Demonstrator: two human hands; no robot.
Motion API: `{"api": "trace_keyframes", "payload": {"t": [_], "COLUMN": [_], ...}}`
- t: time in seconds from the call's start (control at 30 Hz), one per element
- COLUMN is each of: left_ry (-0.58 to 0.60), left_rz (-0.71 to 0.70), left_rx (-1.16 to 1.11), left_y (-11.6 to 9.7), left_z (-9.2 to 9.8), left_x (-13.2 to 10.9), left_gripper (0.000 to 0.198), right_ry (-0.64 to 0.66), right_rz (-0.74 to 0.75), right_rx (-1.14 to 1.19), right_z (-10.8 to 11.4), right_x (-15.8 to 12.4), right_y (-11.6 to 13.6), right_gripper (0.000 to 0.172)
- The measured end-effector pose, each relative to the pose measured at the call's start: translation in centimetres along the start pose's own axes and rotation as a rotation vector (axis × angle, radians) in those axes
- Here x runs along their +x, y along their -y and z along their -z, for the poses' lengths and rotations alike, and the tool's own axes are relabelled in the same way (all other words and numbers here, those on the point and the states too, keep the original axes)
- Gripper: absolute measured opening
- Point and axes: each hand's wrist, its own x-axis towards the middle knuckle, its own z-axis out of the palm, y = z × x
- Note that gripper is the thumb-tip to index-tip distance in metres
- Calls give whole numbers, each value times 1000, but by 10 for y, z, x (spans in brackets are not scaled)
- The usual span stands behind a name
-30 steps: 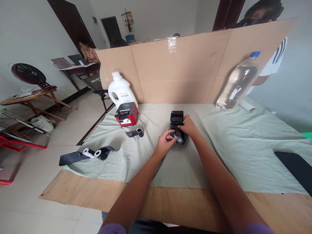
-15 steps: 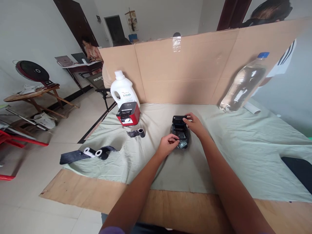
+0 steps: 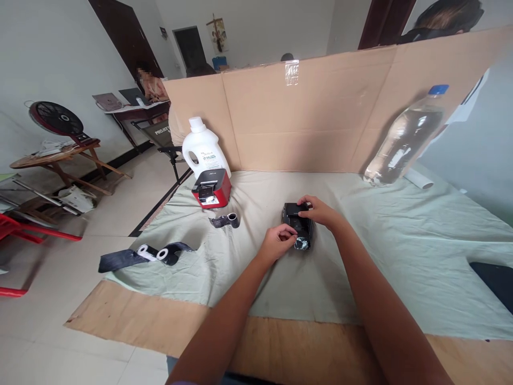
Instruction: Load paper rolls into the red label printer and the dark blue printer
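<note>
A small black portable printer (image 3: 297,224) lies on the cloth in front of me, its hinged lid (image 3: 292,209) lowered onto the body. On the lid's right side rests my right hand (image 3: 316,209), thumb and fingers gripping its edge. My left hand (image 3: 278,240) is closed at the near left edge of the printer, thumb and fingertips pressed together there. Beside those fingertips, the printer's near end shows a shiny, crinkled clear patch (image 3: 302,243). I cannot tell whether the left fingertips also pinch something thin.
Left on the cloth (image 3: 320,299) stand a red and black printer (image 3: 219,188) and a white jug (image 3: 202,149). Black rolls (image 3: 168,253) lie nearer, a smaller roll (image 3: 232,220) beyond. A large clear bottle (image 3: 406,139) leans against the cardboard screen (image 3: 296,128). A dark flat object (image 3: 495,283) lies right.
The printer's raised lid has swung down toward me under my right hand. My left hand stays at the near left edge.
</note>
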Motion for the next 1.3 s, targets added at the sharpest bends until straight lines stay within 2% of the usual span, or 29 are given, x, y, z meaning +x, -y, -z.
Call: {"api": "trace_keyframes", "payload": {"t": [0.1, 0.2, 0.53, 0.63, 0.73, 0.93, 1.13, 1.3], "left_ry": [2, 1, -12, -103, -197, -224, -200, -197], "left_rz": [-2, 2, -10, -4, -4, -43, -35, 15], "left_rx": [5, 6, 23, 69, 202, 585, 741, 766], "left_y": [2, 2, -1, -6, -11, -16, -15, -19], "left_z": [0, 0, -2, -1, 2, 3, 6, 7], "left_x": [1, 2, 1, 0, 0, -1, -3, 3], "left_gripper": [18, 18, 24, 37, 46, 44, 53, 49], "right_ry": [12, 15, 17, 11, 10, 32, 92, 65], "right_rz": [-119, -192, -199, -203, -199, -223, -244, -236], "right_rx": [132, 167, 130, 138, 164, 221, 305, 330], "right_z": [-4, -7, -10, -10, -10, -5, 2, 0], "right_x": [-2, -3, -1, -4, -6, -10, -10, -8], "right_y": [3, 5, 1, 3, 6, 8, 2, -2], "right_gripper": [63, 74, 77, 78, 79, 78, 72, 75]}}
